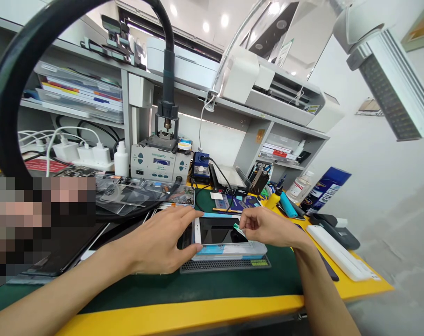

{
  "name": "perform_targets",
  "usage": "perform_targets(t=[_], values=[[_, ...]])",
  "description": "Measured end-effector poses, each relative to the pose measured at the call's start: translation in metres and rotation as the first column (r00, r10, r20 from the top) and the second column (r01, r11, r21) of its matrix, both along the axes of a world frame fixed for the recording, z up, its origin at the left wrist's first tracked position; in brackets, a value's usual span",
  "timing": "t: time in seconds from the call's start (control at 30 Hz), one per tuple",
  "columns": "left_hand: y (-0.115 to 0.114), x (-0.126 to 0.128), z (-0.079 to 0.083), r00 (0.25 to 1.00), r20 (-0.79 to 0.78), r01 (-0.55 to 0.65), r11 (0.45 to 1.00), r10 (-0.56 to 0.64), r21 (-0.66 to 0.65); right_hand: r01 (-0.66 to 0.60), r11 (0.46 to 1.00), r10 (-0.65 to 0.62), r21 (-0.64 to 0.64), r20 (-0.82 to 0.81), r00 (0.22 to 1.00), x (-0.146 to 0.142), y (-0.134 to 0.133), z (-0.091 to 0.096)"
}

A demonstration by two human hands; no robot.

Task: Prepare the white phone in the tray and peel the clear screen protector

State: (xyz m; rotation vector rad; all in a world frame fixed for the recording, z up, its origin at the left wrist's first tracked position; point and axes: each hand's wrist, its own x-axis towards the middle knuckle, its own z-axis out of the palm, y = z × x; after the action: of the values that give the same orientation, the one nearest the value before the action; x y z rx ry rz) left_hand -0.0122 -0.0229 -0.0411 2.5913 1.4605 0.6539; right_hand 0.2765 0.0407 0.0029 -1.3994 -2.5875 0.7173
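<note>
A white-framed smartphone [217,229] with a dark, glossy screen lies on a low white and light-blue box [229,252]. Beneath that is a dark perforated pad [229,266]. My left hand [163,238] spans the phone's left end, its thumb at the near edge and its fingers at the far edge. At the other end, my right hand [262,226] is closed in a pinch on a small green-and-white tab [237,227] at the screen's right side. Whether the tab is stuck to the screen cannot be made out.
Behind stand a hot-air rework station [159,161], a blue soldering unit [201,167] and a parts tray [187,196]. A thick black hose [3,102] arches at left. A yellow bottle [273,200] and white box [341,252] are at right. A pixelated patch covers the left.
</note>
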Motion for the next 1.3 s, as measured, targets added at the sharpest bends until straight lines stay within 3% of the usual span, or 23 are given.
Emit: perform_targets(t=[0.33, 1.3], values=[[-0.0001, -0.0003, 0.0021, 1.000, 0.011, 0.007, 1.000, -0.007, -0.002, 0.066, 0.992, -0.064, 0.103, -0.018, 0.998, -0.0061, 0.0009, -0.0019], [0.0007, 0.0002, -0.0027, 1.000, 0.018, 0.001, 1.000, -0.001, 0.016, 0.073, 0.957, -0.078, 0.279, 0.008, 0.997, -0.0068, 0.0068, -0.0108]])
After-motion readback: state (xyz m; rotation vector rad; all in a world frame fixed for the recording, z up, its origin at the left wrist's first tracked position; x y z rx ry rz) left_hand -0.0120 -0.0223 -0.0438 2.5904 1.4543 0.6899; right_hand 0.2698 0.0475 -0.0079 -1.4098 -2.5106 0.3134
